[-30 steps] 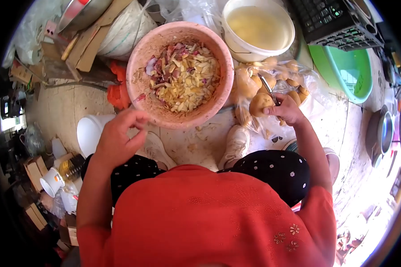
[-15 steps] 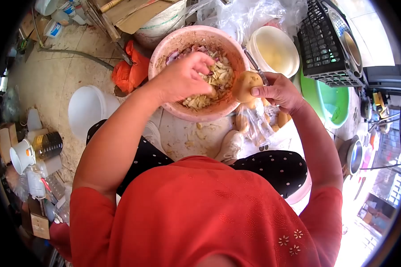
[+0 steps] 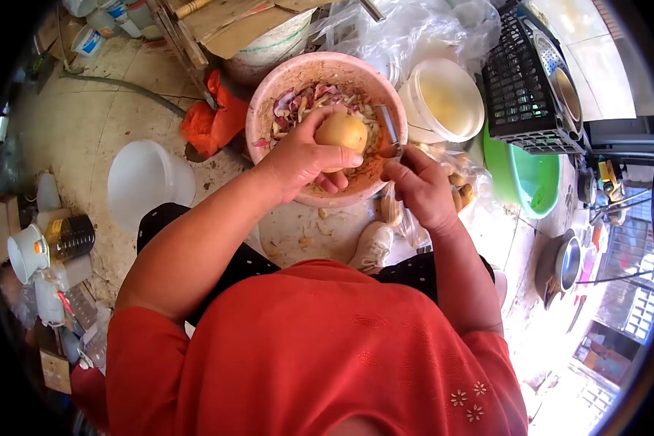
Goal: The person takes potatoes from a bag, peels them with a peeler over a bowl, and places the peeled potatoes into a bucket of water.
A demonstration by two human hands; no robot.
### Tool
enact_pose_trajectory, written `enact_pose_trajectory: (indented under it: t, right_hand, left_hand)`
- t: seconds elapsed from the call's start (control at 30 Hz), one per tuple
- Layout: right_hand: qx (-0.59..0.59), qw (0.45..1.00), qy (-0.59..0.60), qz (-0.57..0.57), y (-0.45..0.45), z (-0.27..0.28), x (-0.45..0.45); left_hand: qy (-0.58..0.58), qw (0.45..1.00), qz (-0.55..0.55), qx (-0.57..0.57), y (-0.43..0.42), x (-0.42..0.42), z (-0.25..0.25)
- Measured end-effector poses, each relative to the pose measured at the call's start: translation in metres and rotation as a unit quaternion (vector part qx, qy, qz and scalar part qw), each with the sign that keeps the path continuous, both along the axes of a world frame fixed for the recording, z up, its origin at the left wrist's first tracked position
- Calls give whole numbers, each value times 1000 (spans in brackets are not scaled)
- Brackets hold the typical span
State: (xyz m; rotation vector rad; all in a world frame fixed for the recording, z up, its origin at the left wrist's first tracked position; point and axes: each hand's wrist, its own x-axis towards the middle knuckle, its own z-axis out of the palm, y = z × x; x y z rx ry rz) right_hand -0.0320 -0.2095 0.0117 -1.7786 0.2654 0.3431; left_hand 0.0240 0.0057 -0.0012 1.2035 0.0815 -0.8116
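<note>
My left hand (image 3: 303, 156) is closed round a potato (image 3: 341, 136), held over a pink basin (image 3: 260, 96). Peelings (image 3: 320, 98), reddish-purple and pale, cover much of the basin's inside. In my right hand (image 3: 423, 185) is a metal peeler (image 3: 389, 129), its head pointing up at the basin's right side, apart from the potato. Beneath and beside that hand, a clear plastic bag (image 3: 413, 227) lies with several potatoes (image 3: 461, 195) in and around it.
A white bucket (image 3: 413, 102) with yellowish contents stands right of the basin. Beyond it are a green tub (image 3: 519, 171) and a black crate (image 3: 523, 80). An orange plastic bag (image 3: 214, 120) and another white bucket (image 3: 134, 182) sit to the left. My shoe (image 3: 374, 245) is just below the basin.
The potato has passed from my right hand to my left and is now over the basin. My right hand has moved down and left, keeping the peeler.
</note>
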Motion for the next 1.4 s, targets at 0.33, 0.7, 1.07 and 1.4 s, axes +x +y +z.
enact_pose_trajectory:
  t: [0.33, 0.7, 1.07, 1.4]
  right_hand:
    - [-208, 956, -160, 133, 35, -10, -18]
    - [-375, 917, -22, 138, 1, -74, 13]
    - [-258, 937, -205, 116, 42, -37, -14]
    - [-274, 949, -93, 122, 26, -38, 1]
  left_hand:
    - [77, 996, 11, 32, 17, -11, -8]
    - [17, 992, -69, 104, 13, -24, 1]
    - [35, 987, -29, 154, 20, -22, -20]
    - [-87, 969, -51, 225, 18, -20, -24]
